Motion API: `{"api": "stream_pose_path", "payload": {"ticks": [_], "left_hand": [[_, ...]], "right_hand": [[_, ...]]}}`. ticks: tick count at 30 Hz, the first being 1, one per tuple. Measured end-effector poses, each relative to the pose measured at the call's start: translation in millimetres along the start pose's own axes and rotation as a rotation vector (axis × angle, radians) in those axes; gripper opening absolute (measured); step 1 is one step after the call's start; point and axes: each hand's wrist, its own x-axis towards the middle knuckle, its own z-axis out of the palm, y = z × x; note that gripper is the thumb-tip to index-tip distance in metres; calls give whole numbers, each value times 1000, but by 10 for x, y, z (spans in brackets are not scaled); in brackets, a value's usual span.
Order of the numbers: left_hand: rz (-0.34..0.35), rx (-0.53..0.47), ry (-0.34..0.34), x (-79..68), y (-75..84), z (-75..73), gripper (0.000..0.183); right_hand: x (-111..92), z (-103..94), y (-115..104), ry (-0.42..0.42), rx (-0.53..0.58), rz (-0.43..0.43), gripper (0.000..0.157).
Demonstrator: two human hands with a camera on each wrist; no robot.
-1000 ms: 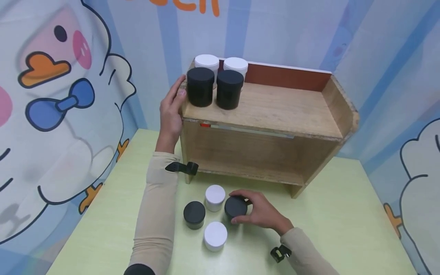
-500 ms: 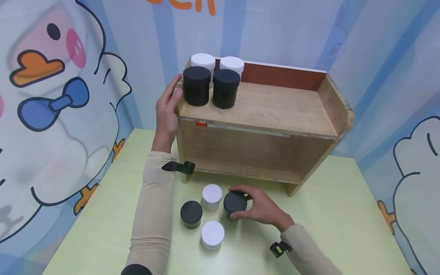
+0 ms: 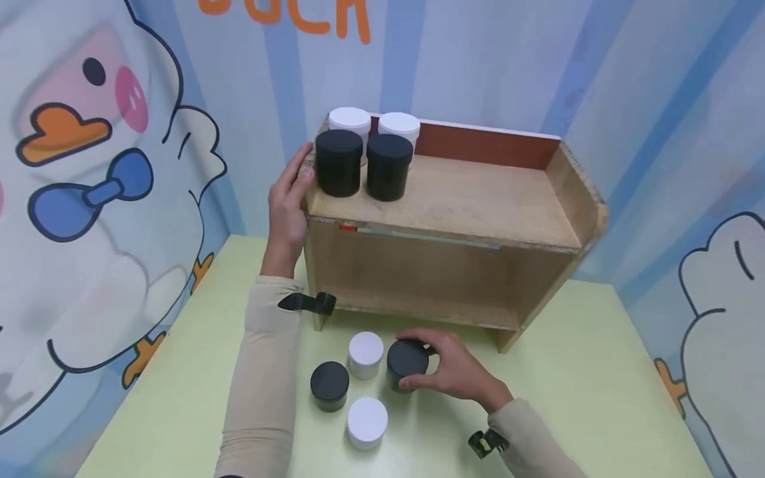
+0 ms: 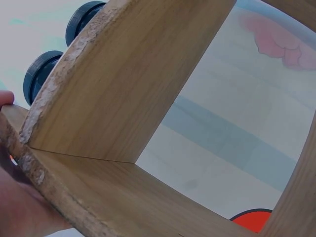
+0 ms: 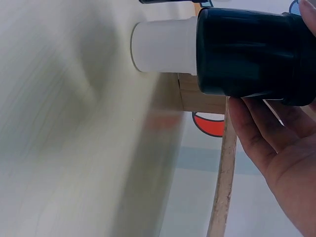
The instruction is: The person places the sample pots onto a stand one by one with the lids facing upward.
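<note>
In the head view my right hand (image 3: 457, 372) holds a black lidded jar (image 3: 408, 365) between thumb and fingers. The right wrist view shows that jar (image 5: 252, 57) raised a little off the table, fingers (image 5: 252, 123) along its side. Just left of it stand a white jar (image 3: 366, 354), another black jar (image 3: 330, 386) and a second white jar (image 3: 367, 423). My left hand (image 3: 288, 216) grips the left side of a small wooden shelf (image 3: 478, 206), its thumb over the panel's edge. Two black jars (image 3: 339, 162) stand on the shelf top, before two white jars (image 3: 399, 124).
The shelf's raised right side (image 3: 576, 192) and reddish-brown back strip (image 3: 484, 144) border its top. Below is a lower board (image 3: 418, 317). The pale green table (image 3: 568, 385) meets printed cloth walls (image 3: 478, 60) at the back and sides.
The head view has shifted slightly. The black jar in my right hand has risen a little from the table. My left hand stays on the shelf's side.
</note>
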Motion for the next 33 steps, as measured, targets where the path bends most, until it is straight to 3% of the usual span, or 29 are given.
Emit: {"api": "stream_pose_path", "payload": {"ticks": [8,33], "left_hand": [[-8,34,13,-116,-97,-27,49],[31,38,18,7,-4,7,50]], "right_hand": [[-92,44,-56,-8,22,17,63],[-10,-379,-356,68,-48,-70,61]]}}
